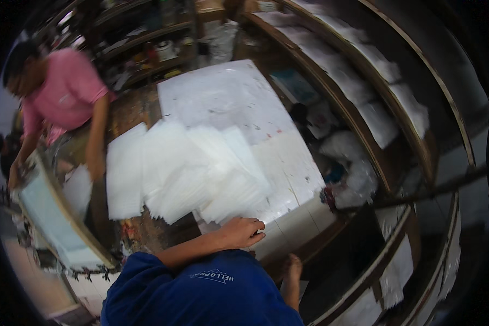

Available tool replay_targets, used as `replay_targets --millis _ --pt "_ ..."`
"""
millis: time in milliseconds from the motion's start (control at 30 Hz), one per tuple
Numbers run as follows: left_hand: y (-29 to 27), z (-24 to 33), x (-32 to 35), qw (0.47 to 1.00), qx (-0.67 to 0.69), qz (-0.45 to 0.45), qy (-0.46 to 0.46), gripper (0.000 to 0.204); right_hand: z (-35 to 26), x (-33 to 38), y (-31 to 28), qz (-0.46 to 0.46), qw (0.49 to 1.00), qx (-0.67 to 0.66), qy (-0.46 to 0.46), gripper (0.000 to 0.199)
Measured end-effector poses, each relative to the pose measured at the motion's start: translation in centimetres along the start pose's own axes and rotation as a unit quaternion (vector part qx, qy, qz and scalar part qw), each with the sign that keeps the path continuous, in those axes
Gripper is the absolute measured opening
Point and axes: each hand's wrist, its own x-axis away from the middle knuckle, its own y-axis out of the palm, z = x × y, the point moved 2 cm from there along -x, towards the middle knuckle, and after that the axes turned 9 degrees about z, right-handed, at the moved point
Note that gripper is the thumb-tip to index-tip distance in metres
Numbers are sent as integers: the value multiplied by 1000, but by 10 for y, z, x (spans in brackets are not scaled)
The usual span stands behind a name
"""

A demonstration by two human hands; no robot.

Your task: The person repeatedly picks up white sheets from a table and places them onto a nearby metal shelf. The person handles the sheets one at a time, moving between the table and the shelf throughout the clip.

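My left hand [241, 233] is at the near edge of a white-topped table [223, 92], in front of my body. Its fingers are loosely bent and apart, with nothing in them. Just beyond it lies a wide, fanned-out spread of thin white sheets [185, 168], overlapping in several stacks. My right hand [293, 268] is low at my right side, beside the dark gap near the racks and away from the sheets. Its fingers are small and blurred, so their closure is unclear.
At left, a person in a pink shirt [65, 89] leans over, holding a wood-framed screen [60, 209]. Drying racks [331, 81] with white sheets line the right, and lower racks [372, 288] stand near my right side. Plastic bags [353, 168] lie beyond the table's right edge.
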Motion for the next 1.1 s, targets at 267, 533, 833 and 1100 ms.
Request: replay_targets --millis 267,533,833,1100 --pt "-96 -20 22 940 -15 330 -90 19 104 -54 -13 -131 856 464 -184 26" --pt "-187 -113 -26 851 -251 435 -155 22 84 -95 -75 -57 987 149 24 20" --pt "-171 -195 -162 852 -363 231 -297 26 147 -77 -93 -58 980 142 -124 27" --pt "-167 -216 -179 848 -401 199 -284 21 91 42 -59 63 960 268 57 18"
